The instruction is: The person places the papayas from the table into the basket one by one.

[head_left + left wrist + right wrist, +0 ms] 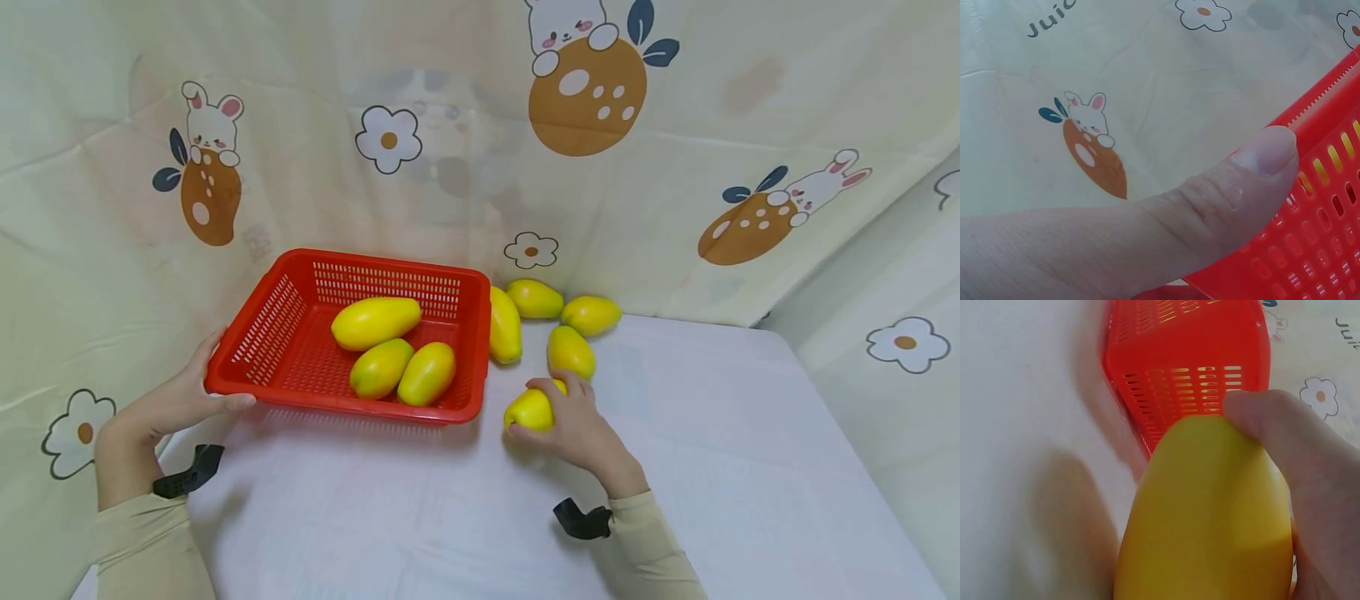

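A red plastic basket [345,404] with slotted walls holds three yellow mangoes: a longer one [375,323] behind and two shorter ones [381,368] in front. My left hand [183,392] grips the basket's left end, thumb along the front corner; its other fingers are mostly hidden behind the wall. In the left wrist view, that thumb [1229,194] lies against the red rim. Just right of the basket, my right hand [577,425] holds another yellow mango [529,410] between thumb and fingers. The right wrist view shows this mango [1204,512] close up, with the basket wall beyond it.
Several more mangoes [572,352] lie right of the basket, beyond my right hand; one [505,327] is partly hidden by the basket's right wall. A white cloth [712,433] covers the table. Behind it hangs a printed curtain [465,200].
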A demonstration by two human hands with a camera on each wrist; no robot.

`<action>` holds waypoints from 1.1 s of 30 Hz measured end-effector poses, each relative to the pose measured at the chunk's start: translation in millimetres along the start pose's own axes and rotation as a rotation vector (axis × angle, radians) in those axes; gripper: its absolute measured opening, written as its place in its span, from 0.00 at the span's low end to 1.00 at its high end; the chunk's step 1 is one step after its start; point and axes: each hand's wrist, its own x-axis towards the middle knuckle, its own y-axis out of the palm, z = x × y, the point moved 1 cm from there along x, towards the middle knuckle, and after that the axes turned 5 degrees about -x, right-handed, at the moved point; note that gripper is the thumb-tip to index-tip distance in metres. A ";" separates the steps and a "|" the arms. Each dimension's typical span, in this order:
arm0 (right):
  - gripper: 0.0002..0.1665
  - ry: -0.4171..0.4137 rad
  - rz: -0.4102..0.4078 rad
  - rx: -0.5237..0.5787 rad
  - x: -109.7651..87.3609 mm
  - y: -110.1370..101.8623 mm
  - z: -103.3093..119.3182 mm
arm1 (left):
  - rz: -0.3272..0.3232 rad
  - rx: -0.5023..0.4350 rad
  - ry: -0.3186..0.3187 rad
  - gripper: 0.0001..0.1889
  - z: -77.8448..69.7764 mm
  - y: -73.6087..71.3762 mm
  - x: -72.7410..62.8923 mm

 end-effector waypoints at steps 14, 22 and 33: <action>0.46 0.030 -0.056 0.073 -6.0 -15.6 4.5 | 0.003 0.008 0.001 0.61 -3.3 -0.2 -1.3; 0.44 0.023 -0.088 0.106 -7.1 -19.2 6.9 | -0.005 -0.004 0.011 0.62 -1.5 0.2 -2.3; 0.42 0.047 -0.116 0.158 -9.4 -25.8 12.0 | 0.005 0.012 -0.015 0.62 -3.0 -0.9 -1.7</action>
